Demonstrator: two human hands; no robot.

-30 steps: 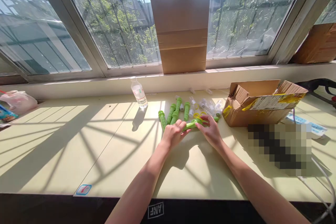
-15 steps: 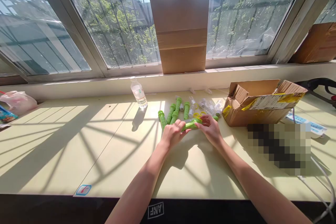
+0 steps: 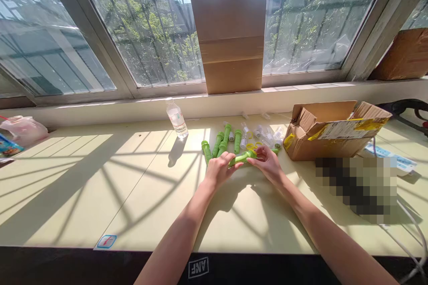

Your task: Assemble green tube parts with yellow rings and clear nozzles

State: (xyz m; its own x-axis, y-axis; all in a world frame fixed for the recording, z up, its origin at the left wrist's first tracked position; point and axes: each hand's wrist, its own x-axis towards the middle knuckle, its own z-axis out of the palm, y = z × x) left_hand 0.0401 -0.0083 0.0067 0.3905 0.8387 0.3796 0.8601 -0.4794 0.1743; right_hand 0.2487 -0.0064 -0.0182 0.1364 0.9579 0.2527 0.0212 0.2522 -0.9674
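Observation:
My left hand [image 3: 219,170] is closed around the lower end of a green bamboo-like plastic tube [image 3: 242,157], which lies tilted between my two hands just above the tabletop. At its wider, collared end, the fingers of my right hand [image 3: 268,164] are pinched together against the rim. Whether they also hold a small part there is hidden. Several more green tubes [image 3: 222,143] lie just beyond my left hand. Past my right hand are clear plastic pieces [image 3: 266,134] and yellow rings [image 3: 250,146]. Another green piece [image 3: 275,151] shows partly behind my right fingers.
An opened cardboard box [image 3: 334,138] stands to the right, with a power strip [image 3: 403,163] and cables beside it. A clear bottle [image 3: 177,119] is upright at the back left. Cardboard [image 3: 232,40] leans on the window. A pink bag [image 3: 26,130] sits far left.
The green tube between my hands has turned slightly, showing more of its body and collar. My right fingers have shifted a little at its end; the left hand has barely moved.

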